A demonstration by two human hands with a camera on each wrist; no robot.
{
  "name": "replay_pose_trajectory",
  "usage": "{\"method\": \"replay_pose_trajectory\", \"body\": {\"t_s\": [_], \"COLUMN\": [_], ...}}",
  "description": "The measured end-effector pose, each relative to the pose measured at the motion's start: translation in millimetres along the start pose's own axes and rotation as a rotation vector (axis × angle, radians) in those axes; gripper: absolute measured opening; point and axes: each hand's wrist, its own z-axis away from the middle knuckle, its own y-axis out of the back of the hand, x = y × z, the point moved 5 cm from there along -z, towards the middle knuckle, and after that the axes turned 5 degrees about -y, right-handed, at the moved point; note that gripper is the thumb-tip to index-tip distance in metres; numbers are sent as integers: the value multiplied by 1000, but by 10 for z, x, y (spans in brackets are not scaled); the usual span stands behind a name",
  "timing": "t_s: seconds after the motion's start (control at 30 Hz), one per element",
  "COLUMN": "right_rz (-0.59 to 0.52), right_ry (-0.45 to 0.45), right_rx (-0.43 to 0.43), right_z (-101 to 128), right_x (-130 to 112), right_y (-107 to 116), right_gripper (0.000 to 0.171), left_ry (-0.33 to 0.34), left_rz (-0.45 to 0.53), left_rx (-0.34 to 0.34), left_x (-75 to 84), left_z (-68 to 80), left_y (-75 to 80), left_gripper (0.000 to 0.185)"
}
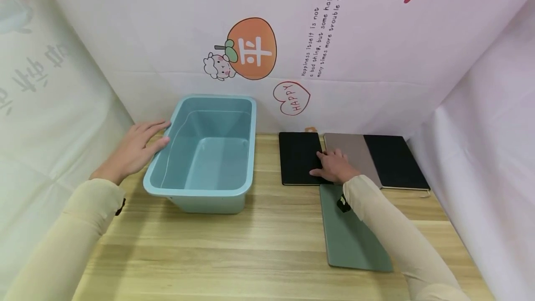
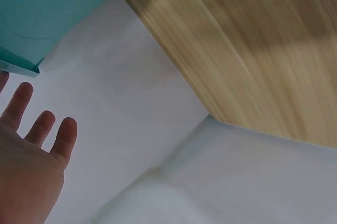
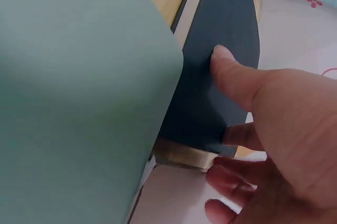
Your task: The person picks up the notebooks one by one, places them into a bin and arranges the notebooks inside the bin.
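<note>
A light blue plastic bin stands on the left of the wooden table. My left hand lies against its left rim with fingers extended; the left wrist view catches the spread fingers beside the bin's edge. Right of the bin lies a black notebook. On its right part rests my right hand, thumb and index finger touching the cover. The other fingers reach past the notebook's edge. Below the right wrist is a green notebook, partly hidden by the sleeve.
A greyish-brown notebook and another black notebook lie side by side at the back right. White printed cloth hangs behind the table and along both sides. Bare wood shows in front of the bin.
</note>
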Motion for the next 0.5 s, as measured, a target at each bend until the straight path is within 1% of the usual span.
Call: {"method": "replay_pose_trajectory", "body": {"t_s": [0.1, 0.2, 0.33, 0.5], "right_rz": [-28, -59, -108, -117], "right_ry": [4, 8, -36, -99], "right_rx": [-14, -20, -40, -81], "right_z": [-26, -45, -59, -72], "right_x": [-10, -29, -59, -141], "right_y": [-28, -33, -8, 21], "right_gripper": [81, 80, 81, 90], "left_ry": [1, 2, 5, 14], "left_rz": [31, 61, 89, 115], "left_rx": [30, 44, 56, 83], "left_x": [-9, -2, 17, 30], "left_z": [33, 66, 88, 110], "left_y": [-11, -24, -51, -65], "left_gripper": [61, 61, 61, 60]}}
